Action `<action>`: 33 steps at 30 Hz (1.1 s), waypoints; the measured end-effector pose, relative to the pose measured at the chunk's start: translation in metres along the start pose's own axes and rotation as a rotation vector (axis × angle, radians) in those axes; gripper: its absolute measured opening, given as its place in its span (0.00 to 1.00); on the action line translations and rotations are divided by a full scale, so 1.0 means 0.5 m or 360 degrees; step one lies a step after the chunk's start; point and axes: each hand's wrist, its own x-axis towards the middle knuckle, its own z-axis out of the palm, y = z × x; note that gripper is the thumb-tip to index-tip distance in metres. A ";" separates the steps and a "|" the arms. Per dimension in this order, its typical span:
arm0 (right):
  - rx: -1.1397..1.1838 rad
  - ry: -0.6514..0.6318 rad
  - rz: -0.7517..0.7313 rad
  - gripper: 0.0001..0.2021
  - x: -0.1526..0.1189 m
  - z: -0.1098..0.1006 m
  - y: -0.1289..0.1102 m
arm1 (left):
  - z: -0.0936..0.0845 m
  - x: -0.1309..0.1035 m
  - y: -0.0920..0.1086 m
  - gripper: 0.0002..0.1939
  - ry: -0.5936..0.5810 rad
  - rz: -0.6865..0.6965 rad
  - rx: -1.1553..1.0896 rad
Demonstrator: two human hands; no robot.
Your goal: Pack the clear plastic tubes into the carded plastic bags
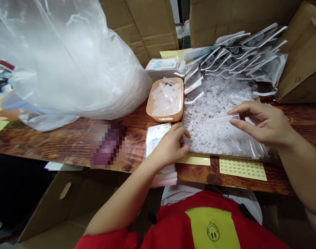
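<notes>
In my head view, my right hand (pixel 263 124) pinches one end of a clear tube (pixel 221 119) between thumb and finger, the tube pointing left above a heap of small clear pieces (pixel 210 138). My left hand (pixel 172 143) rests at the heap's left edge, fingers curled; I cannot tell whether they grip anything. The tube is between my hands, the orange bowl (pixel 167 118) beyond my left.
</notes>
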 end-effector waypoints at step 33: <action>0.0253 0.0160 -0.0299 0.10 -0.023 0.014 -0.005 | 0.001 0.063 0.032 0.09 0.0171 0.0034 -0.0956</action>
